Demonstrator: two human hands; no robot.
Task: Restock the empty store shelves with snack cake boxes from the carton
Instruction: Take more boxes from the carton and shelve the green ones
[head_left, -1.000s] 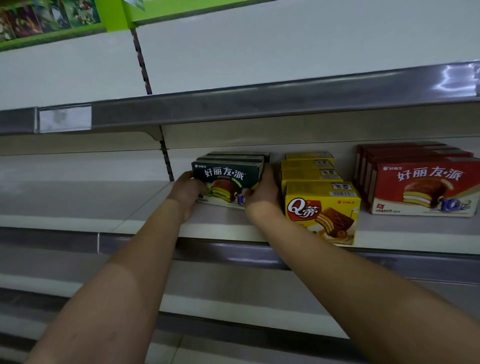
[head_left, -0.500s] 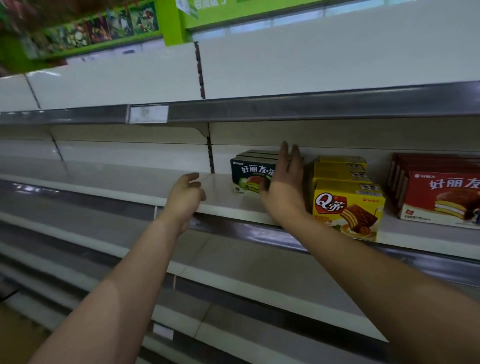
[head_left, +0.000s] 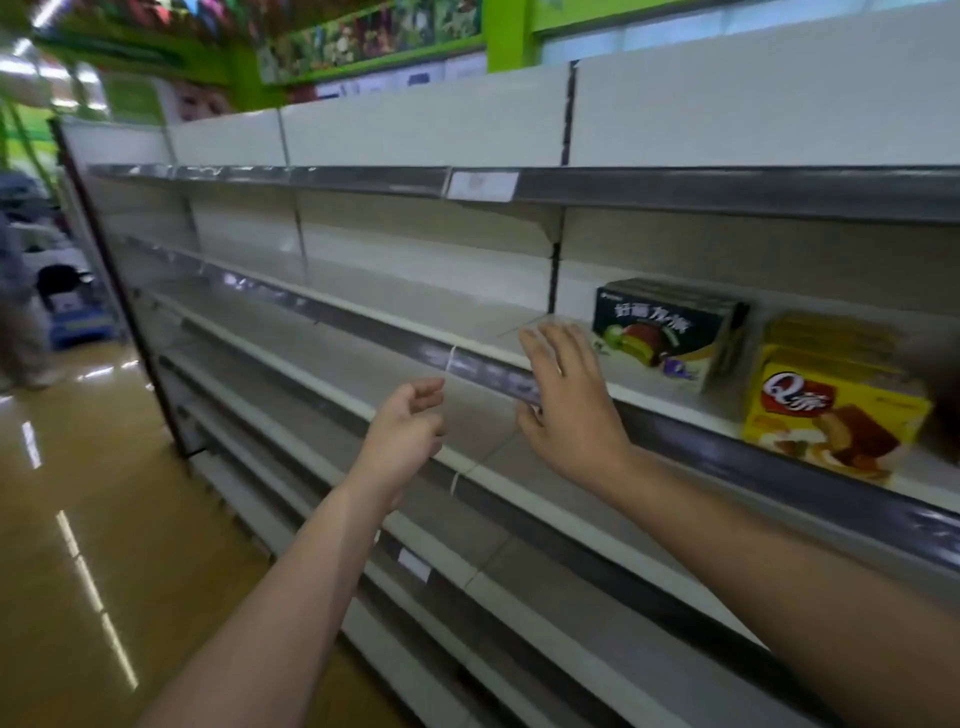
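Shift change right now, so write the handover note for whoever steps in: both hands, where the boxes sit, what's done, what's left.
Left hand: empty, fingers loosely curled, in the air in front of the shelving.
Right hand: empty, fingers spread, at the shelf edge just left of the boxes.
Dark green snack cake boxes: a row standing on the middle shelf, neither hand touching it.
Yellow Q boxes: a row to their right on the same shelf.
Done: those two rows are placed.
Left: the shelf to the left and the shelves above and below are bare. The carton is not in view; find it and fetch more.
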